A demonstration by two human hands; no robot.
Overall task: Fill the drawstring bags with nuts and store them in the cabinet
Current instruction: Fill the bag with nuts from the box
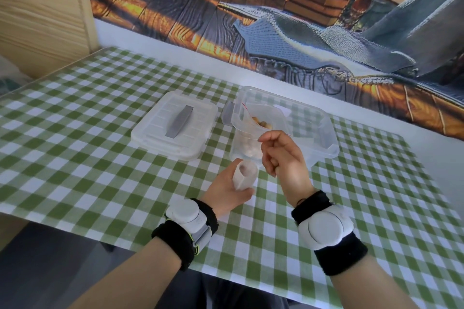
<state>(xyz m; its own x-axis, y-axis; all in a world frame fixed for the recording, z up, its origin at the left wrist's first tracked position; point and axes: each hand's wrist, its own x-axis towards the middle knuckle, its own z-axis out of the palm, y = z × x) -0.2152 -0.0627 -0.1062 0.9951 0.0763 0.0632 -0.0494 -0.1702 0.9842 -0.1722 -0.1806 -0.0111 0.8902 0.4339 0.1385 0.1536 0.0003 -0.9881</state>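
My left hand grips a small pale drawstring bag and holds it upright with its mouth open, just above the checked table. My right hand hovers right beside the bag's mouth with its fingers curled; whether they hold nuts I cannot tell. Behind the hands stands a clear plastic container with a clear zip bag of nuts lying in it.
The container's lid, with a grey handle, lies upside up to the left of the container. A green-and-white checked cloth covers the table. A light wooden cabinet stands at the far left.
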